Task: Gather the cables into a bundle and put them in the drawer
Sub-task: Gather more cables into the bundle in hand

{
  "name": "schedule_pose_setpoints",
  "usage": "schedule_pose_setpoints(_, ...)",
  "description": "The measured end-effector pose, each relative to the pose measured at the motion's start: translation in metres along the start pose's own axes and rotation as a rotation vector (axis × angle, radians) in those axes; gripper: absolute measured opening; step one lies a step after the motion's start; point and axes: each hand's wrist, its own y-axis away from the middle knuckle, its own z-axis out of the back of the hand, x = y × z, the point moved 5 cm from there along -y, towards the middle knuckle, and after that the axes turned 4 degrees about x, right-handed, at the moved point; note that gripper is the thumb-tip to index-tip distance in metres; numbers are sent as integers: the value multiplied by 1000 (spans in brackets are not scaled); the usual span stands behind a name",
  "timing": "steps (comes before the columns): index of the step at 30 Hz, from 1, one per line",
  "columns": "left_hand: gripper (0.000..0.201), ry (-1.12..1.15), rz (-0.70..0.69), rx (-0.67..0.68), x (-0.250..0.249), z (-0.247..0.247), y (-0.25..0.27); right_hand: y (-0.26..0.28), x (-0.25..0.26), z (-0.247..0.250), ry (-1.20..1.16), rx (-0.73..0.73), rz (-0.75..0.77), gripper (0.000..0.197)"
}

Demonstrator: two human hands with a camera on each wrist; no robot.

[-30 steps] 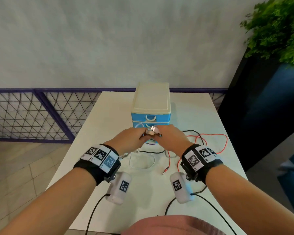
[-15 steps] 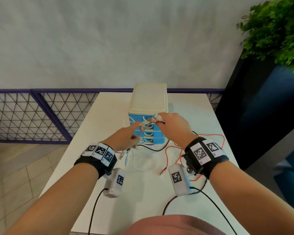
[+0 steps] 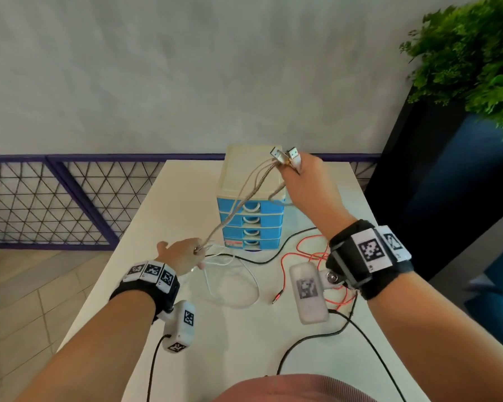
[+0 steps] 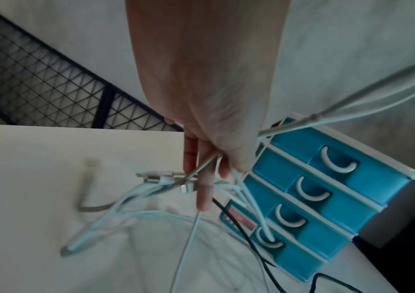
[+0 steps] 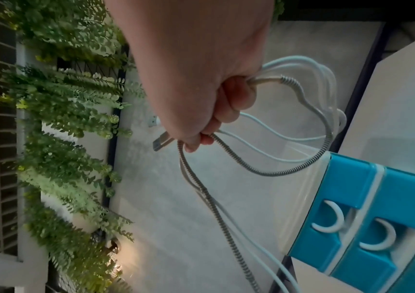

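My right hand [image 3: 298, 169] is raised above the cream top of the blue drawer unit [image 3: 251, 220] and grips the USB plug ends [image 3: 283, 155] of a braided cable [image 3: 244, 203] and white cables. The right wrist view shows the same bundle looped under that hand [image 5: 201, 130], with the braided cable [image 5: 216, 200] hanging down. The strands slant down to my left hand [image 3: 196, 253], low over the table, whose fingers [image 4: 202, 190] hold them with small connectors [image 4: 158, 176] sticking out. All drawers look shut.
On the white table [image 3: 230, 343] lie a white cable loop [image 3: 244, 288], a black cable [image 3: 262, 261] and a red cable [image 3: 301, 250] right of the drawers. A purple mesh fence [image 3: 55, 204] runs behind; a dark planter with a plant [image 3: 462, 68] stands right.
My right hand has lifted from table height to above the drawer unit, drawing the cables up and taut. My left hand has moved left and lower, with the strands running through it.
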Motion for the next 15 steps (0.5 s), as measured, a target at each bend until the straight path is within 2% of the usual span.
schedule_pose_setpoints(3,28,39,66,32,7,-5,3,-3,-1,6,-71,-25,-53,40)
schedule_pose_setpoints(6,39,140,169,98,11,-9,6,-4,0,10,-169,-76,-104,33)
schedule_pose_setpoints(8,37,238,183,130,13,-11,6,-7,2,13,-212,-99,-111,32)
schedule_pose_setpoints(11,33,578,106,112,11,-9,-4,-7,1,14,-252,-131,-119,32)
schedule_pose_setpoints(15,11,565,77,-24,34,0,-13,-5,-1,21,-356,-220,-134,29)
